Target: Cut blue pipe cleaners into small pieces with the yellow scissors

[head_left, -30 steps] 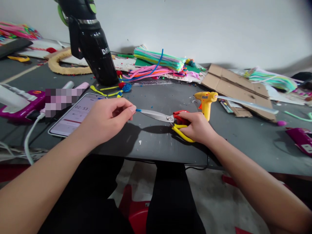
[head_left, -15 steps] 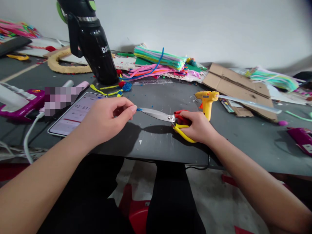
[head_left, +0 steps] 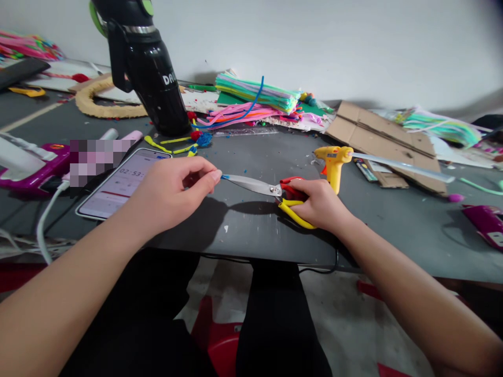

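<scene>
My right hand point(head_left: 320, 205) grips the red and yellow handles of a pair of scissors point(head_left: 259, 186) held just above the dark table point(head_left: 251, 230); the blades are closed and point left. My left hand point(head_left: 173, 193) is pinched at the blade tips, thumb and forefinger pressed on a small blue piece point(head_left: 224, 177) that shows at the tip. Both forearms reach in from the lower corners.
A yellow glue gun point(head_left: 334, 159) stands just behind my right hand. A phone point(head_left: 118, 183) lies to the left, a black bottle point(head_left: 149, 68) behind it. Stacked pipe cleaners point(head_left: 255, 97), flat cardboard point(head_left: 377, 136) and a straw ring point(head_left: 106, 102) line the back.
</scene>
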Demonstrator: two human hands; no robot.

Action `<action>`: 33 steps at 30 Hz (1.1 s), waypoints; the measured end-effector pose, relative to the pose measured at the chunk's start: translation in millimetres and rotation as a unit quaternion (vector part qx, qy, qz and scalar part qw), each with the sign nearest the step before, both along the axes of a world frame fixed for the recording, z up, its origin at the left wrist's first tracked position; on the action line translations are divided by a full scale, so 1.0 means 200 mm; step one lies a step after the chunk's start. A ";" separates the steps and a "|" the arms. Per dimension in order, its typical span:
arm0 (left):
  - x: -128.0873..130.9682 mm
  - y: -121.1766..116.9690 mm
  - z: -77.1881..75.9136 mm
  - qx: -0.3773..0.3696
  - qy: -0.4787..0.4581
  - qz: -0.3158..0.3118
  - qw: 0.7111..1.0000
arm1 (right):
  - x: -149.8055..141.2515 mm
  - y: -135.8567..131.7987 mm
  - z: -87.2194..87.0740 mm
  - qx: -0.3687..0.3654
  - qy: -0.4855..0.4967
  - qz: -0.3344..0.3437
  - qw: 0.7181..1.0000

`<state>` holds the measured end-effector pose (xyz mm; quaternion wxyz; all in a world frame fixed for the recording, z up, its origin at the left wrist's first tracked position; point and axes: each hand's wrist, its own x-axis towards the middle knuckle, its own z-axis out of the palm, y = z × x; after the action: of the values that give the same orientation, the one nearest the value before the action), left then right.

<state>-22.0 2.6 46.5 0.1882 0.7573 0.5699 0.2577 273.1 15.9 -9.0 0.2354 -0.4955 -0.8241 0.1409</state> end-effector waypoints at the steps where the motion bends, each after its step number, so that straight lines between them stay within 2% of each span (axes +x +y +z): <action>1: 0.00 0.00 0.00 -0.001 0.000 0.000 1.000 | 0.00 0.00 0.00 0.001 0.001 0.000 1.000; 10: 0.00 -0.01 0.00 -0.006 -0.004 -0.005 1.000 | 0.00 0.00 0.00 -0.012 0.029 -0.010 0.999; 15: 0.01 0.02 0.00 -0.009 -0.013 -0.017 1.000 | 0.01 -0.03 0.02 -0.031 0.037 -0.016 0.999; 23: 0.07 0.06 0.05 -0.045 -0.013 -0.036 0.998 | 0.06 -0.03 0.02 -0.015 0.036 -0.025 0.999; 33: 0.09 0.12 0.05 -0.061 -0.033 -0.046 0.997 | 0.05 -0.03 0.01 -0.020 0.035 -0.042 0.998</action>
<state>-3.3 26.2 55.8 0.2642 0.7608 0.5427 0.2386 283.6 10.7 -6.3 0.2602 -0.5290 -0.7908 0.1646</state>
